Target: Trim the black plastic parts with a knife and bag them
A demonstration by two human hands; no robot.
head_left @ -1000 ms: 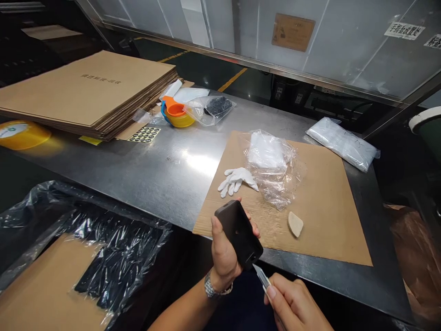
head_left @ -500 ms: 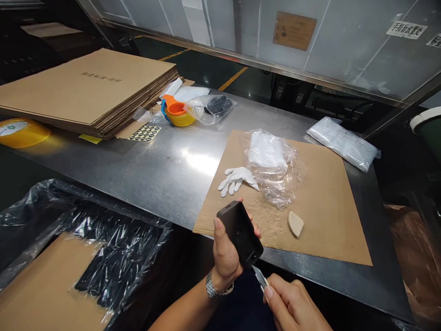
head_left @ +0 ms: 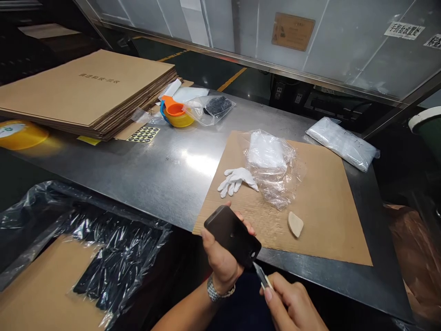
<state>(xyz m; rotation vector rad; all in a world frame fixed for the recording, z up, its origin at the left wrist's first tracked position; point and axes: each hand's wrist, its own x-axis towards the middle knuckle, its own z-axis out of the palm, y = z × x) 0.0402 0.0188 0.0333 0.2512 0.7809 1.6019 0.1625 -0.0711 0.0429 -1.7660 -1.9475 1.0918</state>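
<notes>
A black rectangular part [head_left: 231, 234], with a small hole near its lower end, lies tilted in my left hand [head_left: 222, 262]; my fingers wrap round its sides. My right hand [head_left: 292, 301] is closed round the handle of a utility knife [head_left: 262, 276]. The knife's blade points up and left and meets the lower end of the part, beside the hole. Beyond my hands, a white glove [head_left: 237, 180] and a beige wedge-shaped piece [head_left: 295, 224] rest on a cardboard sheet [head_left: 330, 202].
Clear plastic with white contents [head_left: 268, 151] is on the cardboard. Behind are a bagged dark item [head_left: 218, 106], an orange and yellow cup [head_left: 177, 114] and stacked cardboard [head_left: 86, 87]. A plastic-lined box [head_left: 44, 285] is at lower left, a plastic packet [head_left: 342, 142] at right.
My left hand has moved slightly left and turned the black part, so its face lies flatter and the hole shows more clearly. The knife tip remains at its lower end.
</notes>
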